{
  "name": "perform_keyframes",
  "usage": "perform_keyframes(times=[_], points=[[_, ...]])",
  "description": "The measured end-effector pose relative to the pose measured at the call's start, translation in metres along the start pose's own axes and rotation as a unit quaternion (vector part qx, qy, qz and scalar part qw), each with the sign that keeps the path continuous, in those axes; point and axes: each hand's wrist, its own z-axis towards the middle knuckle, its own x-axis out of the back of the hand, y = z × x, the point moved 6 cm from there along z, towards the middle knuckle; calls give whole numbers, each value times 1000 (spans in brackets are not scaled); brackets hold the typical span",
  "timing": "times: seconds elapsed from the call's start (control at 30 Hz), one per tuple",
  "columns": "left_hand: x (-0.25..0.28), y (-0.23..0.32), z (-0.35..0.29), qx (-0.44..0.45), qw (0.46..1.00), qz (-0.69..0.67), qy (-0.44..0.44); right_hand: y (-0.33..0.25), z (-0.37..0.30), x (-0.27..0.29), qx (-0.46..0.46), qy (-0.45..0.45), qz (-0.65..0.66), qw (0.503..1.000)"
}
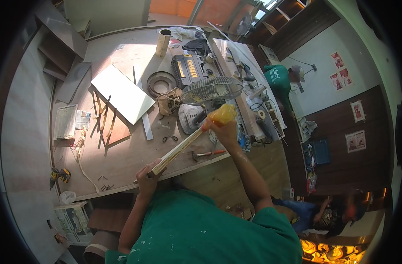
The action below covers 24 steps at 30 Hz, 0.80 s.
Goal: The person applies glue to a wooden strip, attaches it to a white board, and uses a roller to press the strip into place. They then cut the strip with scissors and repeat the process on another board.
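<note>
My left hand (146, 179) is closed around the near end of a long pale wooden strip (179, 151), which slants up to the right across the front of the workbench. At the strip's far end, my right hand (223, 130) is closed on a crumpled, see-through yellow plastic bag (224, 114). What is in the bag cannot be made out. A claw hammer (209, 153) with an orange handle lies on the bench below the strip. Scissors (170, 139) rest above it. Just beyond my right hand stands a round wire-caged fan (212, 91).
The workbench (121, 165) carries a white panel (123, 93), dark thin strips, a black tool case (187, 70) and a cardboard tube (163, 42). A cordless drill (60, 176) sits at its left edge. One person in green (278, 81) is at the right; others are lower right.
</note>
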Motion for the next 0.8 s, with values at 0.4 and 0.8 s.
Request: perform_keyframes(times=[0.4,0.8], points=[[-13,-1,10,-3,1000,9,-16,-104,-51,-60,5,-93,112,989],[-1,2,2,29,999,13,-12,-6,2,0,-17,16,11,1000]])
